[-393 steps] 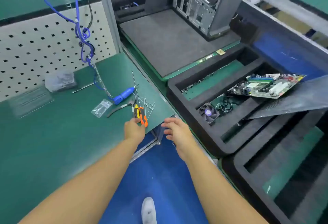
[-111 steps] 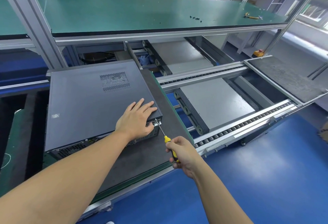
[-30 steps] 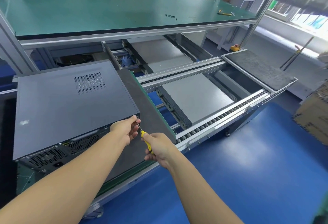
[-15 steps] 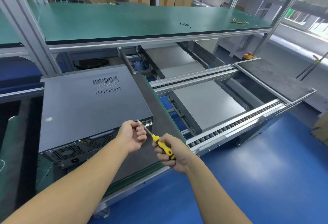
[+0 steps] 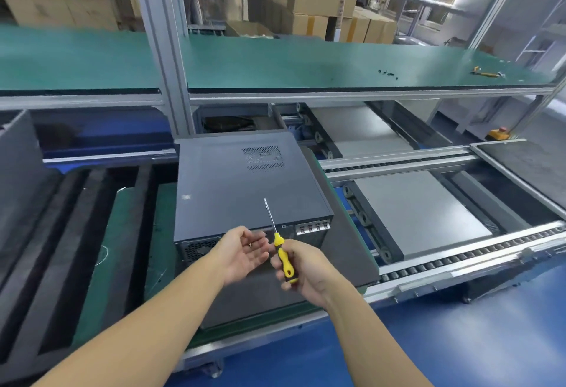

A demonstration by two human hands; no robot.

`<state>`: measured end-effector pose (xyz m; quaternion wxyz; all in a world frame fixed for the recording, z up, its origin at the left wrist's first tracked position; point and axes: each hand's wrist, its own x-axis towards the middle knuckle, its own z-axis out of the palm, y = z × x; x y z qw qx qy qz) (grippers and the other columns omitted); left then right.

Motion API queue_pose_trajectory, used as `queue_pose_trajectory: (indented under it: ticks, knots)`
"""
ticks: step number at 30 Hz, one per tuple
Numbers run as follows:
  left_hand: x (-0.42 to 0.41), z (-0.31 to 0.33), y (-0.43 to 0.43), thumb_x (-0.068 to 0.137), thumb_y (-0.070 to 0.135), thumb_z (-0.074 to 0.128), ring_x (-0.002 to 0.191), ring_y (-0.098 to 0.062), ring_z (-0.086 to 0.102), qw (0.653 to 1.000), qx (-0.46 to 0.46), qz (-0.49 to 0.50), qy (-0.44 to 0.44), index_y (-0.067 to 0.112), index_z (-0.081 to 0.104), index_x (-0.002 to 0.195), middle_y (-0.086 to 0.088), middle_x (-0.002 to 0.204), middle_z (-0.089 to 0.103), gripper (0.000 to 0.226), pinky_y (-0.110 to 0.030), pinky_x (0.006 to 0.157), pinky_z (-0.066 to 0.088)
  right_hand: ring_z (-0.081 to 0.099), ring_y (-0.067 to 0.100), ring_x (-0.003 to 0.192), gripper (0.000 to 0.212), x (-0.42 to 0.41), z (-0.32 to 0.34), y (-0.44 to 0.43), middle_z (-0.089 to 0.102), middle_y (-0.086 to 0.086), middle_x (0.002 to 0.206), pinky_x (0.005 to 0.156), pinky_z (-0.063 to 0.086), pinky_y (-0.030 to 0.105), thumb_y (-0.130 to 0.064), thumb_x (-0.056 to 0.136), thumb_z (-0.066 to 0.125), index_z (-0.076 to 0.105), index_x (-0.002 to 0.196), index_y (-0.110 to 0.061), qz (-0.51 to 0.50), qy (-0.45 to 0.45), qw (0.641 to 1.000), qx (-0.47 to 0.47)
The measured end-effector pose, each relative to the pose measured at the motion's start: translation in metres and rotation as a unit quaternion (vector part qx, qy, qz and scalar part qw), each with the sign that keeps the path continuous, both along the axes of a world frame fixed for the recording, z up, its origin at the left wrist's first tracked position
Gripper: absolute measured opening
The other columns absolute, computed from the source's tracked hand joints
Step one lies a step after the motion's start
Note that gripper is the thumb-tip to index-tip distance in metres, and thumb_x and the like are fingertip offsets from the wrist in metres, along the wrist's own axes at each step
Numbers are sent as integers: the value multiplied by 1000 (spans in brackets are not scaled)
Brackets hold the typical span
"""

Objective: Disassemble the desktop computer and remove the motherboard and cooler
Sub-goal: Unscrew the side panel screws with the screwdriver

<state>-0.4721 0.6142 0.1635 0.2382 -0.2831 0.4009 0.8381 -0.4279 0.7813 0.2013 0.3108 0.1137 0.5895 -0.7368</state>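
A dark grey desktop computer case (image 5: 232, 190) lies on its side on a grey foam pad, rear panel toward me, side cover closed. My right hand (image 5: 306, 270) grips a yellow-and-black screwdriver (image 5: 283, 256) by the handle, its shaft pointing up over the case's rear edge. My left hand (image 5: 242, 253) is held palm up just left of the screwdriver, fingers relaxed, with a small screw (image 5: 250, 244) lying in the palm. Both hands hover in front of the case's rear panel without touching it.
A black foam tray with long slots (image 5: 70, 233) lies to the left. A roller conveyor (image 5: 459, 264) and grey panels stand to the right. A green workbench (image 5: 275, 65) runs behind, carrying several small screws (image 5: 387, 73) and a yellow tool (image 5: 487, 73). Blue floor lies below.
My left hand has opened palm up with a screw in it. The right hand has drawn the screwdriver off the case's rear edge and tipped its shaft upward.
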Motion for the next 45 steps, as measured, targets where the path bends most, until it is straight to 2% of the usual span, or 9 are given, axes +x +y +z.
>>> queue_pose_trajectory:
  ticks: [3, 8, 11, 15, 22, 28, 36, 43, 45]
  knots:
    - [0, 4, -27, 89, 11, 44, 84, -28, 67, 1000, -23, -19, -8, -2, 66, 87, -13, 80, 65, 26, -32, 59, 57, 37, 12, 49, 24, 1, 3, -28, 49, -1, 62, 40, 23, 21, -26, 100, 41, 59, 105, -11, -14, -10, 999, 30]
    - [7, 15, -61, 92, 9, 45, 78, -26, 70, 998, -33, -36, 26, -3, 66, 95, -16, 85, 69, 24, -35, 75, 56, 33, 9, 46, 25, 15, 3, -72, 47, -4, 59, 39, 20, 20, -38, 104, 42, 56, 113, -19, -61, -3, 996, 64]
    - [14, 9, -67, 93, 8, 54, 75, -25, 69, 997, -28, -9, 66, -1, 67, 94, -15, 86, 70, 16, -33, 63, 60, 36, 9, 46, 26, 30, -1, -92, 48, -7, 59, 40, 21, 20, -39, 104, 41, 59, 107, -20, -63, 6, 993, 102]
    - [24, -9, -71, 92, 5, 64, 71, -21, 67, 996, -52, -7, 77, 0, 68, 90, -13, 82, 70, 6, -31, 70, 60, 37, 9, 47, 35, 52, -10, -104, 50, -6, 62, 42, 21, 21, -39, 104, 41, 63, 114, -14, -100, 4, 983, 154]
    - [36, -22, -73, 87, -1, 70, 67, -21, 64, 995, -67, -31, 71, 1, 69, 85, -12, 72, 68, 3, -25, 58, 58, 38, 8, 46, 30, 70, -16, -119, 54, -3, 72, 40, 23, 19, -41, 102, 39, 61, 107, -21, -102, 20, 957, 270]
    - [26, -21, -67, 84, -5, 72, 63, -20, 62, 995, -71, 5, 64, 2, 66, 77, -9, 69, 65, 11, -24, 53, 58, 35, 9, 45, 27, 62, -16, -130, 53, -3, 70, 41, 21, 18, -36, 101, 38, 61, 106, -22, -121, 22, 952, 282]
    - [24, -31, -67, 84, -4, 72, 65, -20, 64, 998, -40, 34, 47, 2, 68, 87, -10, 73, 67, 7, -26, 55, 57, 30, 10, 45, 26, 56, -16, -131, 50, -2, 68, 42, 18, 19, -30, 102, 38, 61, 109, -20, -120, 18, 956, 268]
    - [23, -31, -70, 86, -4, 71, 72, -20, 64, 998, -25, 29, 56, 1, 68, 92, -11, 80, 67, 9, -26, 61, 58, 38, 3, 37, 26, 52, -24, -132, 56, -6, 62, 36, 27, 15, -30, 100, 42, 64, 99, -15, -124, 80, 931, 333]
    - [23, -30, -70, 86, -4, 71, 73, -20, 64, 998, -27, 27, 56, 1, 68, 94, -11, 81, 67, 10, -27, 61, 58, 42, 2, 40, 26, 51, -24, -132, 59, -6, 63, 40, 31, 17, -32, 99, 43, 64, 98, -17, -117, 86, 922, 359]
